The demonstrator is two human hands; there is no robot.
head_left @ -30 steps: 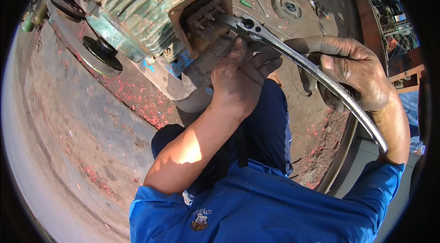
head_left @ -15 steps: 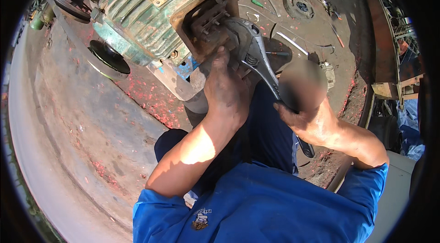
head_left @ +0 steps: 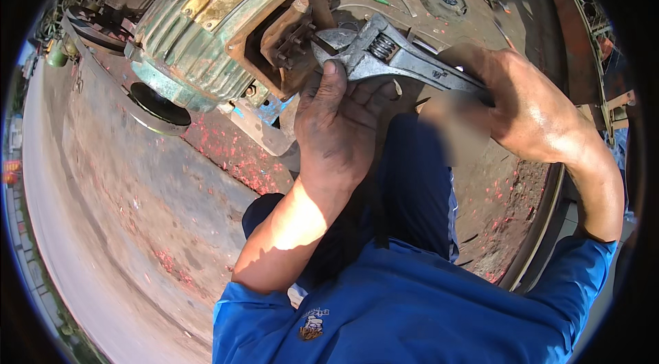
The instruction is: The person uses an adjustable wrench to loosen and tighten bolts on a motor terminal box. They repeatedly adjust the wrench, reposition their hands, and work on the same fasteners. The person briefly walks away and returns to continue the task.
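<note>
Inspecting from above, we are finding the green ribbed motor (head_left: 199, 45) occupying the upper left, with the adjustable wrench (head_left: 412, 62) pointing its jaws at the rusty open box (head_left: 239, 52); contact we are not confirming. The right hand (head_left: 525, 103), partly blurred, is gripping the handle, presumably for leverage. The left hand (head_left: 336, 134) is clasping the head between thumb and fingers, seemingly steadying it near the studs (head_left: 300, 39).
</note>
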